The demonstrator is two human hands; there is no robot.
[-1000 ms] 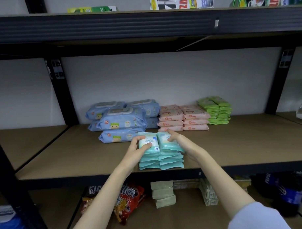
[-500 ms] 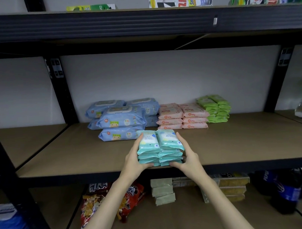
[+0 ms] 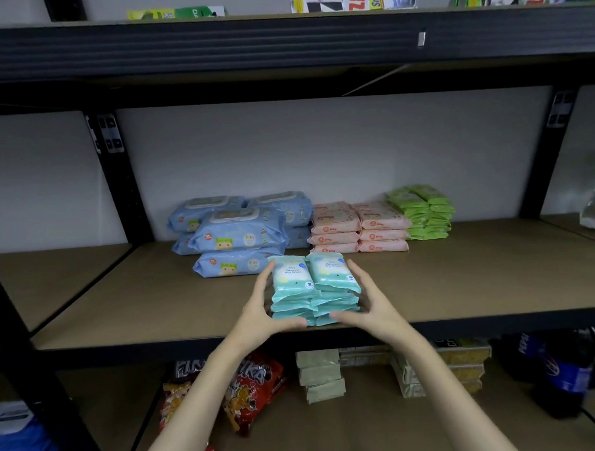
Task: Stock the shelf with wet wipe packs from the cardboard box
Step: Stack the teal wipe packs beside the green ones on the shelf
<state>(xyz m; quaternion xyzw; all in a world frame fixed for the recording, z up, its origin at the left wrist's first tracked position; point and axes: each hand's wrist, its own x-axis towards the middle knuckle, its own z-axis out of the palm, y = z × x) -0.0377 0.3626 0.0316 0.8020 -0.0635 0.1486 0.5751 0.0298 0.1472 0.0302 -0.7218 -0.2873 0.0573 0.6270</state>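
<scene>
Bracketing a double stack of teal wipe packs (image 3: 314, 289) at the shelf's (image 3: 123, 309) front edge, left hand (image 3: 263, 312) and right hand (image 3: 373, 307) press its flanks, fingers (image 3: 353, 274) spread, thumbs under the near edge. Long axis runs front-to-back. Beyond: blue packs (image 3: 237, 232), pink packs (image 3: 357, 228), green packs (image 3: 422, 211).

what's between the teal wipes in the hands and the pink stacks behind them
In the head view, only bare shelf board lies between the teal wipe packs and the pink packs. The blue packs sit off to the left.
</scene>
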